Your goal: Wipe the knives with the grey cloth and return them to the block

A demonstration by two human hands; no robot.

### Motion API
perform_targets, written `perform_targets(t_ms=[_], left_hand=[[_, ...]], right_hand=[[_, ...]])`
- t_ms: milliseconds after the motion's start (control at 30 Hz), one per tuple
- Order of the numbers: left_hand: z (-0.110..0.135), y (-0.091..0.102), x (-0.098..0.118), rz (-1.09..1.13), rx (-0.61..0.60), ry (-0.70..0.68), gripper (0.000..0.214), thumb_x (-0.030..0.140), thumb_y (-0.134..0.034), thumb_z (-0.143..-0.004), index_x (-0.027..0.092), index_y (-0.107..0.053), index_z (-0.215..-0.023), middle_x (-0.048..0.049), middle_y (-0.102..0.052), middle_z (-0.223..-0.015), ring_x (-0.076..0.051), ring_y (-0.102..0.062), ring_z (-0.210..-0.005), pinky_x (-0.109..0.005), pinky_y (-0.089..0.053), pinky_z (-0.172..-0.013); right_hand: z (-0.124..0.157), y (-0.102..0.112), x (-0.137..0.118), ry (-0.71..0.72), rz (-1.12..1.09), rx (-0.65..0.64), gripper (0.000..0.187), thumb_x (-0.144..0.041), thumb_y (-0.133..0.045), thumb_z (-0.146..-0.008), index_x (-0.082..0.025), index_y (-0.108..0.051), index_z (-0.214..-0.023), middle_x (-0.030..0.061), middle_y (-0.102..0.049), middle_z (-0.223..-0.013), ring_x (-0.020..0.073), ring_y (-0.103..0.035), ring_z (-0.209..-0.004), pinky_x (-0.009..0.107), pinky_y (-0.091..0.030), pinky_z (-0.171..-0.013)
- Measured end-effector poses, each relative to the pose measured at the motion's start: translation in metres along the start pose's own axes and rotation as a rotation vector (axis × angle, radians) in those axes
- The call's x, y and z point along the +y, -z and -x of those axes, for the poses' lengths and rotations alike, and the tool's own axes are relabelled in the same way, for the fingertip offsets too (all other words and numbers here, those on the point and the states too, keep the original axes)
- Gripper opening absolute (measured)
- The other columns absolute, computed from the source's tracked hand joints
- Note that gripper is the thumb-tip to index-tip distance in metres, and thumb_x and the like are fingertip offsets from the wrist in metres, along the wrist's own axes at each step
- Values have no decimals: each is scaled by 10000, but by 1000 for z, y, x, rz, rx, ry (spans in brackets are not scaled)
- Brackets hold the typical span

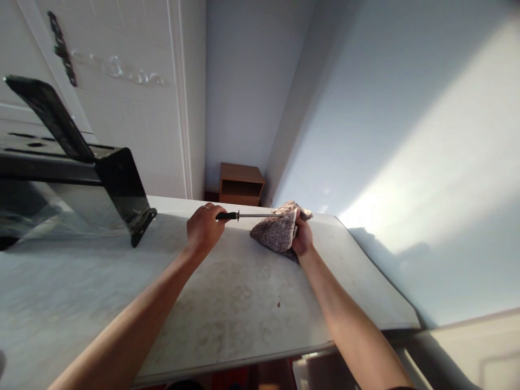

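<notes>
My left hand (205, 228) is closed around the black handle of a sharpening steel (260, 215), a thin metal rod with a small guard. The rod lies level and points right, its far end hidden in a grey-brown cloth (273, 232). My right hand (303, 236) grips this cloth at the rod's far end, fingers partly covered by its folds. Part of the cloth hangs down to the white tabletop (239, 303).
On the left stands a black metal frame (122, 184) with a glass panel (69, 208) and a raised arm. Behind are a white cabinet door (134, 114) and a small wooden cabinet (242, 173). A pale wall (385, 135) borders the right side.
</notes>
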State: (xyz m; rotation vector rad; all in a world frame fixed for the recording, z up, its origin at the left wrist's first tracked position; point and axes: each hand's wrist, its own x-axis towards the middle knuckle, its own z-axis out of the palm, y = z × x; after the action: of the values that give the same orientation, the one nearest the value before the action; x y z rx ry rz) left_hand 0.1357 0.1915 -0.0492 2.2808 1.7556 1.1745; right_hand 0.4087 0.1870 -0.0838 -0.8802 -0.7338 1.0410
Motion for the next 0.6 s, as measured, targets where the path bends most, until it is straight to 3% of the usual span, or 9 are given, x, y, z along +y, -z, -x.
perform_targets(t_ms=[100,233,400,600], left_hand=[[0,-3,-1,34,-95,125,157,362,-674,-789,227,-700,-865,-53,-703,-950,-236,-623,-899,-293,-410,-689],[-2,-10,-3,141,-184,300,226,395,-738,-704,244,-695,-867,-15,-722,-917,-213,-636,-869,-269,-398,-669],[2,-24,1,355,-293,332,293,440,-757,-637,223,-697,-824,3,-691,-782,-186,-619,-765,-260,-376,-633],[20,-30,29,699,-380,315,399,555,-677,-673,165,-662,-750,20,-587,-666,-144,-532,-658,-244,-339,-581]], right_hand=[[6,-5,-8,-168,-217,-37,386,-489,-726,-727,-171,-672,-940,52,-749,-895,225,-690,-935,377,-545,-913],[15,-10,-19,-228,-321,-173,345,-495,-621,-826,-190,-681,-977,48,-744,-983,238,-650,-1076,397,-510,-980],[16,-10,-20,-232,-321,-191,287,-493,-599,-834,-229,-688,-902,24,-749,-956,254,-647,-1077,440,-505,-982],[25,-22,-7,-330,-240,-328,350,-475,-705,-755,-188,-678,-955,33,-739,-843,247,-686,-929,404,-539,-890]])
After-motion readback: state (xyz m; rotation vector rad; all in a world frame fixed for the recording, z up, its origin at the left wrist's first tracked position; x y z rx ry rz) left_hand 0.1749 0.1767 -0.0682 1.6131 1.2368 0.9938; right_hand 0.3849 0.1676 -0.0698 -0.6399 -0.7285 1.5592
